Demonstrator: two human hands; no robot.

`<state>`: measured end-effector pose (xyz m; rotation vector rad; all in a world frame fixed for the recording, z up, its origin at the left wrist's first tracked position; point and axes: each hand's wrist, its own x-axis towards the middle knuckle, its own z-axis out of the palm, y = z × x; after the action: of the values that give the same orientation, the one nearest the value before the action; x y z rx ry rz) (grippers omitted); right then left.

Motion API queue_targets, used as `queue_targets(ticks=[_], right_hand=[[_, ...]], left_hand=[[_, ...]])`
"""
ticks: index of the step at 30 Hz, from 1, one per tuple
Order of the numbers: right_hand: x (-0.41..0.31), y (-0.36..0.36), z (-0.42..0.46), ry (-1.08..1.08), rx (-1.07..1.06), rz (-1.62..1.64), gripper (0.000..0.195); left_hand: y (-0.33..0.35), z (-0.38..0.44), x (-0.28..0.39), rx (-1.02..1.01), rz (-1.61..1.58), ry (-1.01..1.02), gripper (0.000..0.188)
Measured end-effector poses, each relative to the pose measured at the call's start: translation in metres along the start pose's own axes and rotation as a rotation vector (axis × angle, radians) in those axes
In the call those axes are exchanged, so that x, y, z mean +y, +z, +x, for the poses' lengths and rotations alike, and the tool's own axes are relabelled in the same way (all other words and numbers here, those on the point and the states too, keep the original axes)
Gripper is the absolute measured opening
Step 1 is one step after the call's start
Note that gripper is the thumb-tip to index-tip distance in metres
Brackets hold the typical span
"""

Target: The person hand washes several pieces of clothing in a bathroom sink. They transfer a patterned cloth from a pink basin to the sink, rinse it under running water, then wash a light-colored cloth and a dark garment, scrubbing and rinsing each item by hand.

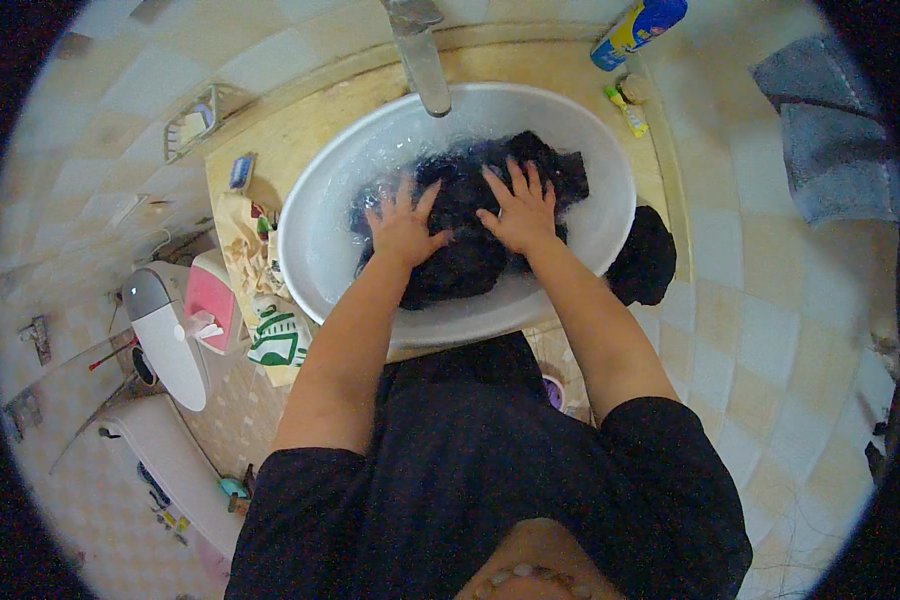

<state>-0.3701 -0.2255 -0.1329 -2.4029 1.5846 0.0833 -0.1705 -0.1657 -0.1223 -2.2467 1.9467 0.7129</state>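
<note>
A dark garment [461,262] lies bunched and wet in soapy water inside a white oval basin [607,142]. My left hand [405,229] rests on the cloth's left part with its fingers spread. To the right, my right hand [521,206] presses flat on the same cloth, fingers also apart. Neither hand grips anything that I can see. Suds and bubbles gather along the water's left and far side. Above the basin's far rim reaches a metal faucet [424,67]; no running water shows from its spout.
Another black cloth [643,255] hangs at the counter's right edge. A blue and yellow bottle [634,34] and a yellow tube [628,114] stand at the back right. Left are a blue brush-like item [241,172], a printed bag [277,337] and a toilet [169,345]. Towels [832,142] hang right.
</note>
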Motion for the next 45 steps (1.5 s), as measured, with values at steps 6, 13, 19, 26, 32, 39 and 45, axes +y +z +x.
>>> queue_targets(ticks=[6,13,19,26,32,39,45], right_hand=[[-0.013,-0.025,0.015,0.058,-0.288,0.068,0.067],[0.032,-0.012,0.028,0.302,-0.037,0.755,0.047],[0.022,-0.031,0.033,0.695,-0.287,2.195,0.065],[-0.001,-0.033,-0.012,0.486,-0.556,2.712,0.044],[-0.011,-0.061,-0.032,0.708,-0.072,1.956,0.032],[0.041,-0.072,-0.029,0.43,0.461,0.523,0.055],[-0.011,-0.039,-0.009,0.033,0.098,0.149,0.064]], left_hand=[[0.01,0.023,-0.005,-0.052,0.06,-0.06,0.079],[-0.011,0.051,-0.027,0.121,-0.906,-0.015,0.024],[-0.063,-0.024,0.103,0.317,-1.19,0.359,0.037],[-0.038,-0.038,0.151,0.371,-0.441,0.46,0.034],[-0.059,0.032,0.07,0.441,-0.436,0.179,0.027],[-0.073,-0.02,-0.017,0.59,-0.318,0.216,0.037],[-0.037,-0.017,-0.011,0.232,-0.052,0.274,0.066]])
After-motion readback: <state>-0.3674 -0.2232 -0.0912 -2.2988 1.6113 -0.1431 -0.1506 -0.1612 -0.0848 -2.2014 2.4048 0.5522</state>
